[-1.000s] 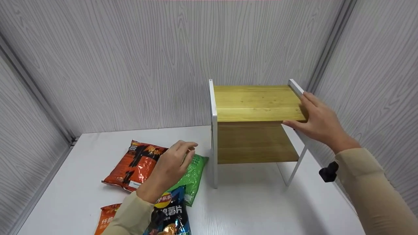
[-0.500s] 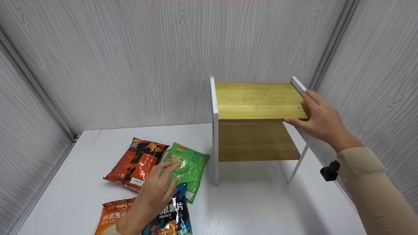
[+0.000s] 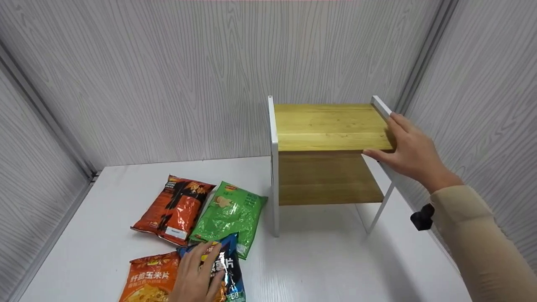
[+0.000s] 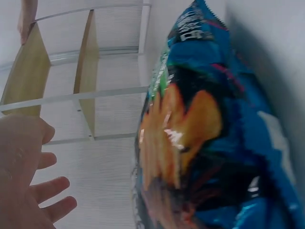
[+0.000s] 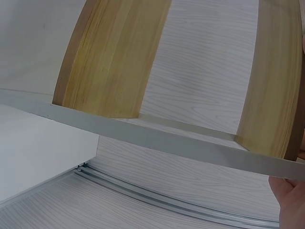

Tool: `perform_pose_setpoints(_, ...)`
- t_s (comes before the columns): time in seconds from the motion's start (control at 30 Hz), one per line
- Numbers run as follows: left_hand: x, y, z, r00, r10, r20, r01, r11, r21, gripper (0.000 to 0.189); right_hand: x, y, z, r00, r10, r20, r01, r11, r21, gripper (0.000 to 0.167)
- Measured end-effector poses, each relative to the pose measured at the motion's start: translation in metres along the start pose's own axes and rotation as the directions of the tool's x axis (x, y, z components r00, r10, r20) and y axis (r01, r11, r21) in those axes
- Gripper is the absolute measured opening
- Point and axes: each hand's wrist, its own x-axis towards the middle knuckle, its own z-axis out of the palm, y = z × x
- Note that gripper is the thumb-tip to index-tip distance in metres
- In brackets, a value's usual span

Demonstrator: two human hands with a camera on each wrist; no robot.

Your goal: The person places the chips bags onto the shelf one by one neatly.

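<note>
My right hand (image 3: 413,155) grips the top right corner of a small two-tier shelf (image 3: 327,126) with wooden boards and a white frame. Its thumb lies at the front edge of the upper board, and the fingers rest over the side rail. Over a blue and black potato chip bag (image 3: 233,274) is my left hand (image 3: 197,274), fingers extended and slightly spread, covering part of the bag. In the left wrist view, that hand (image 4: 24,167) appears apart from the bag (image 4: 190,129). Whether it touches the bag elsewhere is hidden.
A green chip bag (image 3: 235,209) lies behind the blue one, left of the shelf. Beside it is a red and black bag (image 3: 184,209). An orange corn chip bag (image 3: 147,272) lies at the front left. Wood-patterned walls (image 3: 188,84) enclose the white table (image 3: 105,201).
My left hand has moved down and toward the front, from over the green bag to the blue and black bag, uncovering the green and orange bags. The right hand stays on the shelf.
</note>
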Motion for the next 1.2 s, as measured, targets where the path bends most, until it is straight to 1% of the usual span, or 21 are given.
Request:
perform_pose_setpoints(0.1,-0.017,0.003,0.008,0.998,-0.058,0.026,0.057,0.998,0.034,0.068,0.001,-0.001,0.001,1.0,-0.008,-0.006,0.008,1.0,0.0,0.098)
perform_pose_setpoints(0.17,-0.027,0.006,0.013,0.991,-0.109,0.079,0.105,0.993,0.055,0.069,0.001,-0.002,0.002,1.0,-0.013,-0.013,0.013,1.0,0.0,0.098)
perform_pose_setpoints(0.2,-0.031,0.008,0.014,0.984,-0.136,0.119,0.129,0.99,0.064,0.07,0.002,-0.002,0.002,1.0,-0.014,-0.014,0.014,1.0,-0.001,0.098)
perform_pose_setpoints(0.23,-0.035,0.009,0.017,0.975,-0.16,0.155,0.15,0.986,0.073,0.071,0.002,-0.002,0.002,1.0,-0.014,-0.015,0.014,1.0,0.0,0.098)
perform_pose_setpoints(0.27,-0.039,0.009,0.019,0.962,-0.185,0.199,0.172,0.982,0.083,0.073,0.003,-0.002,0.002,1.0,-0.016,-0.016,0.016,1.0,-0.001,0.098)
perform_pose_setpoints(0.3,-0.043,0.01,0.021,0.946,-0.212,0.245,0.195,0.977,0.091,0.075,0.003,-0.002,0.002,1.0,-0.017,-0.015,0.017,1.0,0.0,0.098)
perform_pose_setpoints(0.37,-0.05,0.009,0.026,0.918,-0.245,0.311,0.218,0.969,0.119,0.08,0.004,-0.002,0.003,1.0,-0.014,-0.009,0.014,1.0,-0.001,0.098)
perform_pose_setpoints(0.4,-0.053,0.008,0.028,0.907,-0.254,0.336,0.22,0.966,0.136,0.084,0.005,-0.003,0.003,1.0,-0.013,-0.006,0.013,1.0,-0.004,0.099)
perform_pose_setpoints(0.43,-0.056,0.007,0.031,0.905,-0.251,0.342,0.21,0.966,0.153,0.086,0.005,-0.003,0.004,1.0,-0.011,-0.003,0.011,1.0,-0.004,0.099)
perform_pose_setpoints(0.47,-0.058,0.007,0.034,0.908,-0.241,0.342,0.193,0.966,0.17,0.087,0.005,-0.003,0.004,1.0,-0.012,-0.003,0.012,1.0,-0.004,0.099)
perform_pose_setpoints(0.5,-0.06,0.006,0.037,0.916,-0.227,0.331,0.173,0.967,0.185,0.088,0.005,-0.003,0.005,1.0,-0.012,-0.002,0.012,1.0,-0.003,0.099)
perform_pose_setpoints(0.53,-0.062,0.005,0.039,0.927,-0.209,0.312,0.15,0.968,0.201,0.089,0.005,-0.003,0.005,1.0,-0.011,-0.001,0.011,1.0,-0.003,0.099)
perform_pose_setpoints(0.63,-0.065,0.002,0.045,0.956,-0.16,0.246,0.108,0.971,0.211,0.086,0.005,-0.002,0.004,1.0,-0.016,-0.003,0.016,1.0,-0.001,0.099)
perform_pose_setpoints(0.7,-0.066,0.002,0.048,0.967,-0.142,0.211,0.097,0.973,0.208,0.083,0.005,0.0,0.003,1.0,-0.017,-0.001,0.017,1.0,0.0,0.099)
perform_pose_setpoints(0.73,-0.066,0.002,0.049,0.969,-0.139,0.205,0.095,0.973,0.21,0.083,0.005,0.0,0.003,1.0,-0.014,0.001,0.014,1.0,-0.001,0.099)
perform_pose_setpoints(0.83,-0.064,0.005,0.049,0.964,-0.154,0.216,0.106,0.97,0.219,0.084,0.005,0.002,0.002,1.0,-0.009,0.008,0.009,1.0,-0.002,0.098)
perform_pose_setpoints(0.9,-0.063,0.007,0.048,0.952,-0.173,0.251,0.114,0.966,0.232,0.087,0.005,0.003,0.002,1.0,-0.006,0.007,0.006,1.0,-0.001,0.098)
perform_pose_setpoints(1.0,-0.059,0.01,0.046,0.929,-0.201,0.31,0.131,0.964,0.233,0.088,0.004,0.005,0.002,1.0,-0.011,0.0,0.011,1.0,0.0,0.098)
perform_pose_setpoints(1.07,-0.058,0.011,0.045,0.92,-0.213,0.329,0.146,0.965,0.217,0.089,0.004,0.006,0.001,1.0,-0.014,-0.004,0.014,1.0,0.0,0.098)
perform_pose_setpoints(1.13,-0.057,0.011,0.044,0.916,-0.22,0.336,0.159,0.967,0.2,0.089,0.003,0.006,0.001,1.0,-0.015,-0.007,0.015,1.0,-0.003,0.098)
perform_pose_setpoints(1.2,-0.057,0.011,0.043,0.915,-0.226,0.333,0.175,0.969,0.176,0.088,0.003,0.006,0.001,1.0,-0.016,-0.006,0.016,1.0,-0.006,0.098)
